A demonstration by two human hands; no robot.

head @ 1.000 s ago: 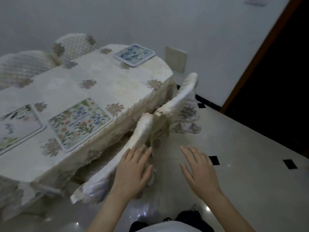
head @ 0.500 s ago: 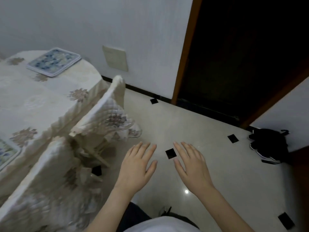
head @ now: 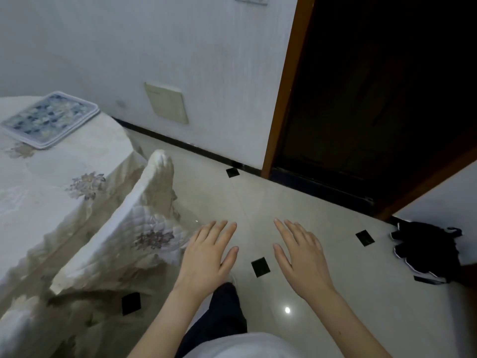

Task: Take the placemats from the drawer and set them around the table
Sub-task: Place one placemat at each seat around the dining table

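1. Both hands hung empty over the pale tiled floor (head: 322,208). The left hand (head: 209,257) and the right hand (head: 302,254) were palm down with fingers spread, gripping nothing and touching nothing.

2. The only placemats in view lay as a small stack (head: 50,118) on the far end of the table (head: 77,161), up and to the left of the hands and well apart from them. The stack was a blue-patterned rectangle, flat on the tablecloth, with its long axis running diagonally from lower left to upper right.

3. Between the hands and the table stood a chair (head: 134,223) in a quilted cover, tucked against the table edge. The left hand was just beside the chair's corner; whether it brushed the cover I could not tell.

4. The left hand was the nearer one to the stack, since the table lay wholly on that side. The right hand was over bare floor, toward a dark doorway (head: 374,99).

5. No drawer showed anywhere in view. My guess was that the person was facing away from the table, perhaps heading off to fetch more mats, so any reach for the stack would have meant turning left and past the chair.

6. A black bag-like heap (head: 426,251) sat on the floor at the right, well clear of both hands.
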